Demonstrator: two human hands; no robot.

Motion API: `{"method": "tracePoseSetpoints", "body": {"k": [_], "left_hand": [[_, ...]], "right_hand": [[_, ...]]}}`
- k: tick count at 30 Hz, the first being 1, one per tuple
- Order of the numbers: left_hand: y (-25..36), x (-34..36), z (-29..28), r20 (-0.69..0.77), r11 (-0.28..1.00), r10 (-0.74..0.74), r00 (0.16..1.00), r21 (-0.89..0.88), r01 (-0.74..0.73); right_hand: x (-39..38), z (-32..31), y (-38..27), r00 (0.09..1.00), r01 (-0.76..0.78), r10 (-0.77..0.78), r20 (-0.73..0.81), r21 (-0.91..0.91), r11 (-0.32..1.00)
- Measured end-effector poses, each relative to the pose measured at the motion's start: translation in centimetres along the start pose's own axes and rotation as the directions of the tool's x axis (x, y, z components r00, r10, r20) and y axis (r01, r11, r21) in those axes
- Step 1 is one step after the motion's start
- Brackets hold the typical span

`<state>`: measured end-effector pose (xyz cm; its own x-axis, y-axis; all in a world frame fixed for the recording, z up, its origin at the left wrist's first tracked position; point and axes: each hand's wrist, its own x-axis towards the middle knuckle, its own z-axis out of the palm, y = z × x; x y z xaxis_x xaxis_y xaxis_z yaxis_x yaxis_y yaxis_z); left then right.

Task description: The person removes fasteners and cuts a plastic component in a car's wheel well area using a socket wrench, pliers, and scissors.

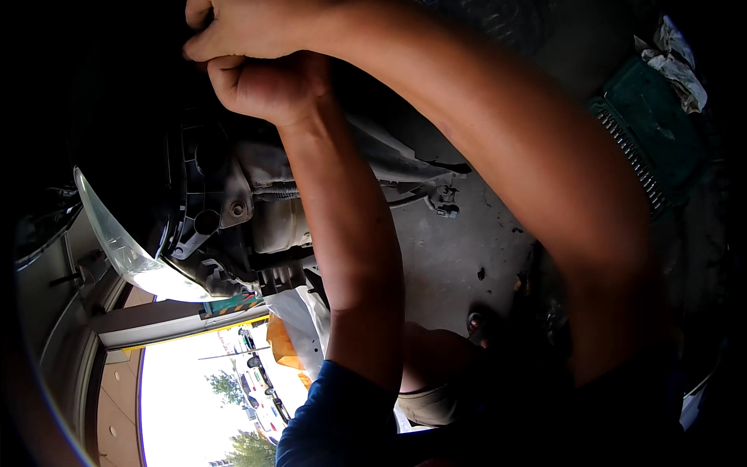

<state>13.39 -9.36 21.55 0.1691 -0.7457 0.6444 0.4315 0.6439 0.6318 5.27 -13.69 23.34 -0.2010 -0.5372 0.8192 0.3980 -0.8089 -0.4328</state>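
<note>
Both my hands are raised at the top edge beside the dark, partly dismantled body of a vehicle. My left hand [264, 86] is closed, its fingers curled around something hidden in shadow. My right hand [233, 27] is just above it, also closed, with what it grips out of sight. Below them are a clear headlight [124, 253], a black bracket [189, 218] with a bolt [238, 208], a ribbed hose [276, 191] and a loose connector [446, 210].
An open green socket case [654, 124] with crumpled light material [678, 74] lies at right. The grey floor [475, 241] shows below, with a sandalled foot [478, 327]. At lower left, a bright doorway opens onto parked cars [261, 393] and trees.
</note>
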Motion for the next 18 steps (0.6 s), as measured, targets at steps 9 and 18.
{"method": "tracePoseSetpoints", "body": {"k": [9, 18], "left_hand": [[3.2, -0.7, -4.2, 0.112, 0.936, 0.113, 0.987, 0.322, -0.144], [1.0, -1.4, -0.8, -0.083, 0.995, -0.001, 0.997, 0.095, 0.009]], "right_hand": [[0.1, 0.5, -0.8, 0.983, -0.161, 0.152, 0.106, 0.076, 0.984], [-5.2, 6.0, -1.6, 0.961, 0.23, 0.245, 0.127, 0.121, -0.966]]}}
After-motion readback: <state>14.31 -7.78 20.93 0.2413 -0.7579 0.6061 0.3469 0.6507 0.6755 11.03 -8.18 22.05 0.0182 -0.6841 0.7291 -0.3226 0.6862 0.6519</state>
